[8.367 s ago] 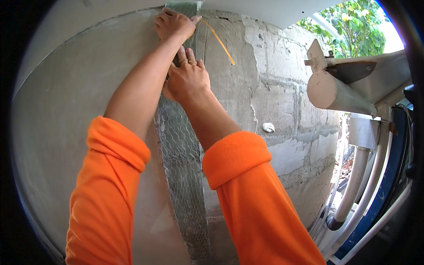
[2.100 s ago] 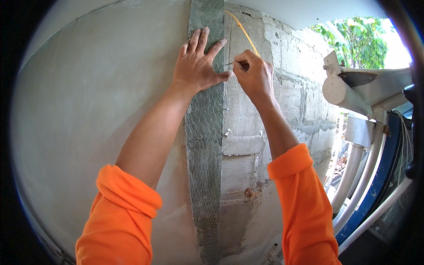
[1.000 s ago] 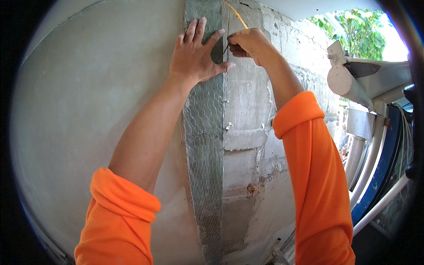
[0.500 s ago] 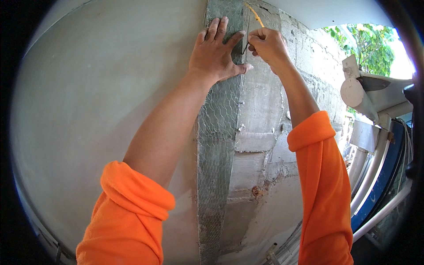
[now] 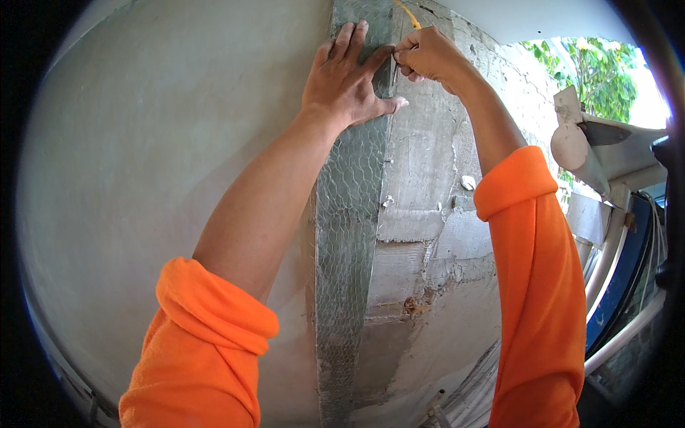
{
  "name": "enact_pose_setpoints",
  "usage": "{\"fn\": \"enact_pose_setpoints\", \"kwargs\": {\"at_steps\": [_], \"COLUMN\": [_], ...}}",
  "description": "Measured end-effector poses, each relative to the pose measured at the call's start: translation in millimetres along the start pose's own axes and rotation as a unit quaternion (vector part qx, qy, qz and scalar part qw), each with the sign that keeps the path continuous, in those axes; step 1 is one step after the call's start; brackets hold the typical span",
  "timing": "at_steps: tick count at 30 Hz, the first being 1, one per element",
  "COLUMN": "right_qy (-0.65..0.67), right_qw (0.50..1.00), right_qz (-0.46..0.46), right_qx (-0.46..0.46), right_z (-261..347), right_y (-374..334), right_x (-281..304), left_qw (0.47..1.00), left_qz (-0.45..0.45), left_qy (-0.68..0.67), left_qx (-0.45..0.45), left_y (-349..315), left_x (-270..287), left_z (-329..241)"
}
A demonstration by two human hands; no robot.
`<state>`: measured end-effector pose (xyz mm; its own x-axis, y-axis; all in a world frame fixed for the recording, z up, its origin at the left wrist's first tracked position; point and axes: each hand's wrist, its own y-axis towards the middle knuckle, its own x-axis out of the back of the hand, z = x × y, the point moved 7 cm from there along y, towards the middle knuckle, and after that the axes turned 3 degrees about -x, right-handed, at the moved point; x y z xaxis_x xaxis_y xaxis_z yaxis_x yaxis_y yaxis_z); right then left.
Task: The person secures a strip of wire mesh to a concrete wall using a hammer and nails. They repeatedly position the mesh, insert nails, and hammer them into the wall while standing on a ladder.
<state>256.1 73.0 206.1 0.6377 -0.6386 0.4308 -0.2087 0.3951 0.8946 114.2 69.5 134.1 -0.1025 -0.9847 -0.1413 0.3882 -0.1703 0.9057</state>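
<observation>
A long strip of hexagonal wire mesh [image 5: 347, 192] runs down the wall over a dark grey band. My left hand [image 5: 344, 82] lies on its upper part, fingers spread and palm toward the mesh, thumb past the right edge. Just right of it, my right hand [image 5: 430, 55] is pinched closed at the strip's right edge, close to my left index finger. Its fingertips hold a thin dark rod, mostly hidden now; whether it is a nail or stiff wire I cannot tell. A yellow-orange cord [image 5: 407, 13] runs down behind the right hand.
Smooth grey plaster [image 5: 164, 164] covers the wall on the left. Rough, unplastered blockwork [image 5: 410, 214] lies right of the mesh. Pale metal pipes and brackets [image 5: 606, 171] stand at the far right, beside a blue panel [image 5: 628, 271]. A pale ceiling [image 5: 535, 18] bounds the top.
My right hand has moved up a little and left along the mesh edge, its forearm swinging outward. The thin rod shows less. My left hand stays spread on the mesh, slightly higher in view.
</observation>
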Motion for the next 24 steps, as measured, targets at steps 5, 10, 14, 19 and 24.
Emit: {"fn": "enact_pose_setpoints", "kwargs": {"at_steps": [5, 10, 14, 19, 24], "right_qy": [-0.163, -0.202, -0.142, -0.006, 0.028], "right_qw": [0.987, 0.979, 0.989, 1.000, 0.998], "right_qz": [0.007, -0.014, -0.018, -0.016, 0.052], "right_qx": [0.008, -0.005, -0.023, -0.009, 0.032], "right_z": [21.1, 11.7, -3.8, -11.2, -5.8], "right_y": [7.0, 20.5, 24.0, 15.4, 12.9], "right_x": [-2.4, -11.0, -13.9, -11.1, -9.3], "left_qw": [0.999, 1.000, 1.000, 0.997, 0.997], "left_qz": [0.036, -0.015, -0.009, 0.065, 0.066], "left_qy": [0.007, -0.005, -0.003, 0.007, -0.019], "left_qx": [0.015, 0.005, 0.009, 0.034, 0.042], "left_y": [0.0, 0.5, 1.6, 0.9, 0.1], "left_x": [-4.7, 2.8, 4.6, 1.8, 7.8], "left_z": [1.8, 0.7, 0.0, -0.9, -1.8]}}
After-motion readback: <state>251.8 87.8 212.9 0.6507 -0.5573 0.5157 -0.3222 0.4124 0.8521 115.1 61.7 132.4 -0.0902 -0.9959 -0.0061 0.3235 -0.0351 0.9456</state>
